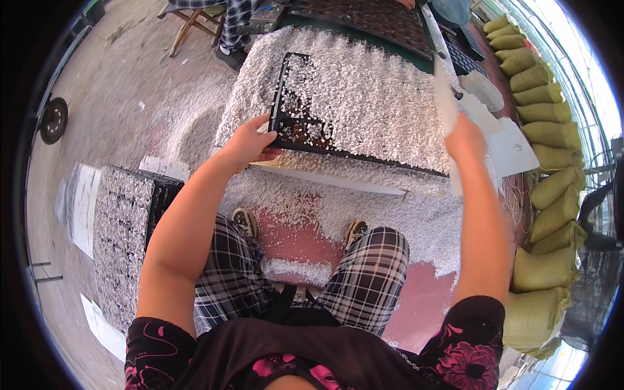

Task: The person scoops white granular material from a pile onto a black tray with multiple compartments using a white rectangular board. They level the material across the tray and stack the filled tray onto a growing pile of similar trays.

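Observation:
A black plastic seedling tray (278,105) lies before me, mostly buried under white granules (370,97) that look like perlite. Brown soil shows in several bare cells (291,130) at its near left corner. My left hand (254,141) grips that corner, thumb on the rim and fingers beneath. At the right end of the tray, my right hand (467,136) is closed around a long pale flat strip (442,90), blurred, which stands along the tray's right side. A white edge board (336,183) runs below the tray's near side.
Beyond lies another soil-filled tray (360,19), with a person's hand (405,3) at its far edge. A person's shoe (231,57) is at upper left. Stacked granule-covered trays (122,234) stand left of me. Full yellow-green sacks (546,126) line the right. Spilled granules (409,229) cover the floor.

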`<state>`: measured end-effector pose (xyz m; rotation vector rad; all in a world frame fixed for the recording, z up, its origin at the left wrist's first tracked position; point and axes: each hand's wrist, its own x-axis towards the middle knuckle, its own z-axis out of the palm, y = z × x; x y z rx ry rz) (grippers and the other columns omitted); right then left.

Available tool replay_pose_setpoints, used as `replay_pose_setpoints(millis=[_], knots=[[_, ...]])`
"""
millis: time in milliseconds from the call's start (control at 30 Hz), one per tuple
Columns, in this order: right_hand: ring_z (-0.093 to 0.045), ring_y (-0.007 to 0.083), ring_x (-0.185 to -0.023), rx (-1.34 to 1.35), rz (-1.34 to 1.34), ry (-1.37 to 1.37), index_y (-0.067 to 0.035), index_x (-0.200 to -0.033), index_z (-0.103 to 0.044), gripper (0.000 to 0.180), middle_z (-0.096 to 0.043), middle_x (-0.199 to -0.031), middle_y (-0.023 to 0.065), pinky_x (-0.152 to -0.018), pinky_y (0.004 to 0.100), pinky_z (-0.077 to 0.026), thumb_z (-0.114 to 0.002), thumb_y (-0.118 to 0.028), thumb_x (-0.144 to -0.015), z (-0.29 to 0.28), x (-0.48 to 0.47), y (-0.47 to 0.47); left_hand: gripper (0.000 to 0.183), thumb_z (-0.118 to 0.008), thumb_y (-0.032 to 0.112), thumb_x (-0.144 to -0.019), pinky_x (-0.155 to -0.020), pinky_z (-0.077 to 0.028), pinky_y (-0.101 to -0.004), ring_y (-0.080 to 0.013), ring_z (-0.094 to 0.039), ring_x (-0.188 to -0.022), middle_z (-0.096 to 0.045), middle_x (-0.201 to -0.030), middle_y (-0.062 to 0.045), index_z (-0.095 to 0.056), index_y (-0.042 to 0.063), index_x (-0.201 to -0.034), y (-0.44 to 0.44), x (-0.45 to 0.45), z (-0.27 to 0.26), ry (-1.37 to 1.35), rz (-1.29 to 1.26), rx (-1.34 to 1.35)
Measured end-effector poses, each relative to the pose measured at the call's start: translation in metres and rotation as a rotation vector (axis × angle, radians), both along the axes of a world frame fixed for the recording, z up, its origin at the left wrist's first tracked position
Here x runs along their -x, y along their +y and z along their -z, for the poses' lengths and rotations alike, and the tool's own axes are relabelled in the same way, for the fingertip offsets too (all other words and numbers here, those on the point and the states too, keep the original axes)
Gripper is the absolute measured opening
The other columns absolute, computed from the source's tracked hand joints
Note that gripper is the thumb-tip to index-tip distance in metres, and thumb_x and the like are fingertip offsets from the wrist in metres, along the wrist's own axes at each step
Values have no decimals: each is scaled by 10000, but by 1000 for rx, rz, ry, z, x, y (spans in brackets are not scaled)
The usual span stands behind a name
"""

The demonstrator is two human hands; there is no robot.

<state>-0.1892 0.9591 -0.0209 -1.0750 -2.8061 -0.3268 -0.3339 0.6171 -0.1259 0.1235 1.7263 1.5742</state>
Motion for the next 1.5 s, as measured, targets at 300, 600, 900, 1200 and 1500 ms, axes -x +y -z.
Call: replay_pose_setpoints(millis=[300,600,900,1200,1500], knots=[[-615,272,-788,53,-514,21,-42,-960,-523,191,-604,-868,147,-640,358,-499,-516,-90,-776,18,109,-191,378,-418,102,-886,-669,-514,-276,-153,-590,-743,-572,-901,-89,-360,68,-1257,2,-2,11,6,-79,-5],[-592,236,-625,52,-1117,154,-48,-886,-506,194,-562,-760,107,-517,351,-473,-553,-83,-701,-11,17,-247,351,-434,83,-833,-562,-468,-301,-165,-558,-655,-586,-848,-107,-432,35,-1180,-10,18,51,237,-20,-81],[-610,269,-780,1343,-371,530,64,-1020,-522,428,-597,-910,205,-675,324,-481,-659,-174,-692,32,92,-126,402,-336,309,-912,-775,-420,-339,-139,-493,-856,-487,-1053,-41,-351,112,-1261,11,10,13,-3,-318,-6],[-576,224,-849,1369,-159,596,49,-1062,-526,474,-589,-975,144,-751,314,-449,-668,-196,-682,75,29,17,472,-567,183,-829,-456,-343,-236,-72,-499,-642,-569,-870,-15,-389,74,-1253,16,13,25,37,-255,49],[-539,206,-913,1052,86,641,39,-1118,-493,503,-563,-1024,128,-797,307,-412,-649,-186,-695,47,-113,201,388,-542,213,-843,-564,-370,-269,-79,-489,-707,-561,-859,28,-456,115,-1208,11,20,36,17,-257,4]])
